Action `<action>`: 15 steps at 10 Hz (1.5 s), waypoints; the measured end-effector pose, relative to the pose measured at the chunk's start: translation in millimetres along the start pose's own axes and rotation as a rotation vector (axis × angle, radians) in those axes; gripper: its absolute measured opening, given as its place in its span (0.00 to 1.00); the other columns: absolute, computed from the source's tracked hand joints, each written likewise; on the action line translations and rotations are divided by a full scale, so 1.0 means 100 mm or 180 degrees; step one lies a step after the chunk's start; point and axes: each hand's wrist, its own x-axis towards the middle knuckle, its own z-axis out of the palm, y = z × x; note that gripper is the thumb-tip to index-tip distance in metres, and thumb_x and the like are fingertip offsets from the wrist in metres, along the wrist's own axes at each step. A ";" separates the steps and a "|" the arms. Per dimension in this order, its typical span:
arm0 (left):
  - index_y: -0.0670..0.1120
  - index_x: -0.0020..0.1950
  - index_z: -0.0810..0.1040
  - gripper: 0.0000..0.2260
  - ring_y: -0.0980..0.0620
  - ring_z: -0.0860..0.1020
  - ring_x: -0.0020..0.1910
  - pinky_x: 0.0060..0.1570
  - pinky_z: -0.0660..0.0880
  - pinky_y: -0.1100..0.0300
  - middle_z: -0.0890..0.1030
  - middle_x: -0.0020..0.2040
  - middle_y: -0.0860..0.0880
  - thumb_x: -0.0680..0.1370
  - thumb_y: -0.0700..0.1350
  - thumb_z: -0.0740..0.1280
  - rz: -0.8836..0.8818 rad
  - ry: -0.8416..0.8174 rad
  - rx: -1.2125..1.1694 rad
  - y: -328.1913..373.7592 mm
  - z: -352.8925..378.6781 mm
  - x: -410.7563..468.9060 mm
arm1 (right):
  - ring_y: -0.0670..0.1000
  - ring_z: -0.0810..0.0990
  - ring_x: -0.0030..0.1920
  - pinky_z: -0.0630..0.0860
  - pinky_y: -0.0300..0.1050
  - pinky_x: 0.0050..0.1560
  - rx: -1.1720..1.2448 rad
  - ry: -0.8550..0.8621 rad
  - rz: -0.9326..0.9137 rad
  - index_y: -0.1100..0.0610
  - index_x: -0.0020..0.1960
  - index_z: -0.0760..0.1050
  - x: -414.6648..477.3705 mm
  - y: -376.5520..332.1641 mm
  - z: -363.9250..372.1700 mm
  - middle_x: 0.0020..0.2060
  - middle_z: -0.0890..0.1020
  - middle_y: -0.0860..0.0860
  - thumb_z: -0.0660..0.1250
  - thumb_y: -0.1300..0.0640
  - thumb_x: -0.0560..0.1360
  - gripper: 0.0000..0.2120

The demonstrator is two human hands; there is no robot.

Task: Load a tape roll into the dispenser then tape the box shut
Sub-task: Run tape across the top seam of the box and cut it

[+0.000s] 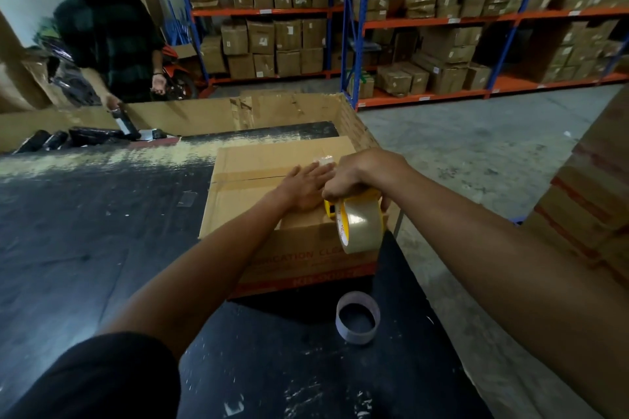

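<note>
A brown cardboard box (258, 163) lies on the black table (102, 231) with its top flaps closed. A strip of tape runs along its seam. My left hand (304, 187) presses flat on the box top, fingers spread. My right hand (357, 177) grips a yellow tape dispenser (354, 214) at the box's near right edge. A roll of clear-brown tape (362, 228) sits in the dispenser and hangs over the box's front face.
An empty cardboard tape core (357, 321) stands on the table near the box. Another person (109, 41) stands at the far left, holding a black wrapped parcel (124, 121) over a large open carton (238, 112). Shelves of boxes (442, 27) fill the back. Stacked cartons (585, 197) stand right.
</note>
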 end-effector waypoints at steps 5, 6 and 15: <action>0.55 0.84 0.46 0.29 0.47 0.44 0.84 0.79 0.43 0.35 0.46 0.85 0.53 0.85 0.59 0.53 0.0253 0.0061 0.0030 0.06 0.12 -0.07 | 0.63 0.78 0.61 0.79 0.57 0.58 -0.0173 0.0223 -0.0015 0.59 0.76 0.63 -0.24 0.08 0.26 0.70 0.72 0.62 0.65 0.47 0.77 0.32; 0.55 0.84 0.45 0.30 0.47 0.44 0.84 0.80 0.44 0.35 0.45 0.85 0.53 0.85 0.60 0.51 0.0133 0.0106 0.0122 0.08 0.12 -0.07 | 0.62 0.78 0.58 0.77 0.54 0.56 -0.0215 0.0300 -0.0040 0.61 0.75 0.66 -0.28 0.11 0.25 0.65 0.74 0.61 0.65 0.47 0.78 0.30; 0.58 0.84 0.47 0.29 0.49 0.47 0.84 0.80 0.44 0.35 0.48 0.85 0.55 0.83 0.65 0.44 0.0204 0.0346 -0.0007 0.02 0.23 0.02 | 0.58 0.83 0.54 0.80 0.59 0.59 0.1507 -0.1172 -0.0373 0.54 0.60 0.81 0.51 0.97 0.96 0.56 0.84 0.58 0.70 0.41 0.72 0.22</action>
